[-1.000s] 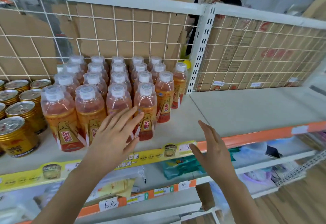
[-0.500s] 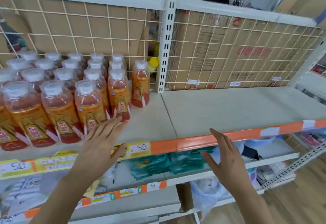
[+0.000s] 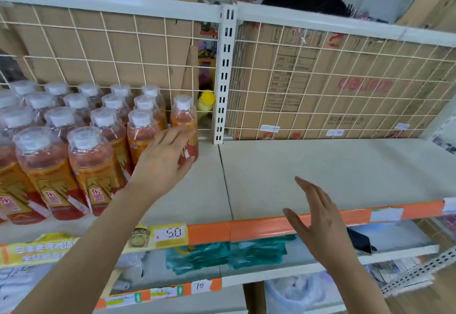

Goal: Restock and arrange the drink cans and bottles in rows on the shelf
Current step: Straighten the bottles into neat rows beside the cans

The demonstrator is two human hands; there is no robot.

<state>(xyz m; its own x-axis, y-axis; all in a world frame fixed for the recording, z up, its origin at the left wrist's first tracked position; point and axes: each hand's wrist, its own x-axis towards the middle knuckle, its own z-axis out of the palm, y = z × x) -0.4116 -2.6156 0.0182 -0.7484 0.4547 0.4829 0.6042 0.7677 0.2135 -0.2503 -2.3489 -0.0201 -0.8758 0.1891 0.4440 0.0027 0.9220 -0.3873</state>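
White shelf (image 3: 320, 165), wire-backed: orange drink bottles (image 3: 93, 155) stand in rows at its left. Your left hand (image 3: 162, 163) lays relaxed fingers against the lone end bottle (image 3: 183, 116); your right hand (image 3: 318, 222) hovers empty, fingers straight. You're aligning; next, probably nudge that bottle into line.

— What were the bottles (image 3: 91, 165) left of the upright post (image 3: 225, 76) made of?
— Clear, glossy plastic. Their caps (image 3: 84, 138) were matt white plastic under a clear wrap, and the labels (image 3: 97, 190) were shiny printed film.
— And the post itself?
— Smooth, pale painted metal. The wire grid (image 3: 318, 74) on both sides of it looked like thin coated wire.
— The shelf board (image 3: 333, 165)?
— Smooth and matt; it looked like painted sheet metal. Right of the post its front edge carried a glossy orange strip (image 3: 261, 229); left of the post sat a paper price tag (image 3: 172, 233).
— Behind the grid?
— Brown cardboard (image 3: 118, 47), matt, slightly rough.
— Below the post?
— Teal packets (image 3: 246, 254) in shiny, crinkled film.
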